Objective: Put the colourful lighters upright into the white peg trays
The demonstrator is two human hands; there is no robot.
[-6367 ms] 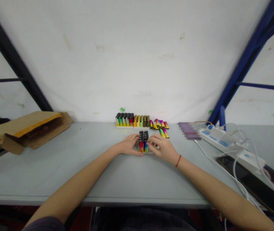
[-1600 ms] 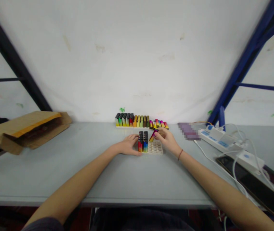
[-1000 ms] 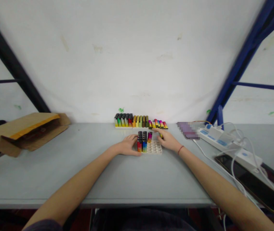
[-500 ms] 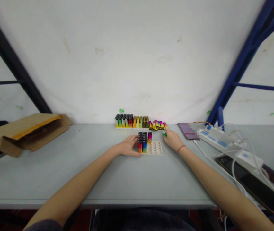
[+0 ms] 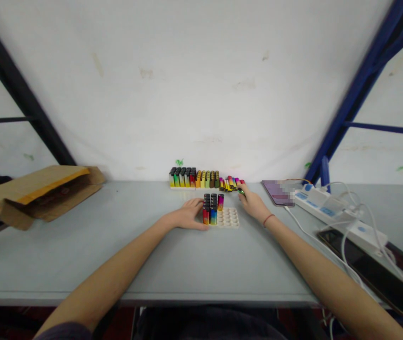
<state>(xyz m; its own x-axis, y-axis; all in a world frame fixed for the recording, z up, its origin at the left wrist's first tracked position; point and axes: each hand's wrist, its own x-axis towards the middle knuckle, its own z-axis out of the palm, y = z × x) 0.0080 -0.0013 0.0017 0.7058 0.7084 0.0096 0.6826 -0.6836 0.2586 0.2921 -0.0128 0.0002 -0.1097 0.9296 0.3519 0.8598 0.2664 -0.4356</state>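
Lighters (image 5: 212,208) fill the tray's (image 5: 228,218) left columns mid-desk; my left hand (image 5: 189,215) rests flat steadying it, right hand (image 5: 252,202) pinches a green lighter (image 5: 241,191) from the loose pile (image 5: 232,183); next, I'd seat it upright.

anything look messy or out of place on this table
Mostly tidy. The lighters in the white tray and the full row at the wall stand upright, but the loose lighters beside that row lie jumbled on their sides. The right hand touches them; the left hand rests against the tray.
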